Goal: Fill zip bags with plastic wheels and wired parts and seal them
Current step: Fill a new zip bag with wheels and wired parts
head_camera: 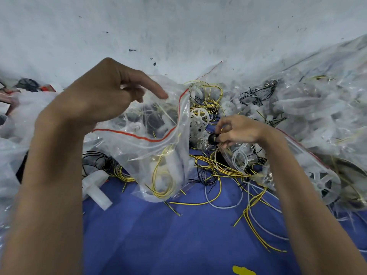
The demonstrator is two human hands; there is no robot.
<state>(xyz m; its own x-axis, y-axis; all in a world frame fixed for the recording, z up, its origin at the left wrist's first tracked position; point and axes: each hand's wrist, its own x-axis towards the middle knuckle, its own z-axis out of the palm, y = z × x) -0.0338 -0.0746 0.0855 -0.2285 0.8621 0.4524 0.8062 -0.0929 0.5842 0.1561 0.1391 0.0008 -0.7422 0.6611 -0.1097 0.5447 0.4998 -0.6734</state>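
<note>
Now left hand (pixel 95 98) grips zip bag (pixel 153 149).

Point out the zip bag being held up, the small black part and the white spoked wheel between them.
zip bag (pixel 158 153): head view, on its clear front wall.
black part (pixel 212 139): head view, on its round end.
white wheel (pixel 199 115): head view, on its spokes near the hub.

Left hand (pixel 95 96) holds bag (pixel 158 155), right hand (pixel 238 130) pinches black part (pixel 212 138).
</note>
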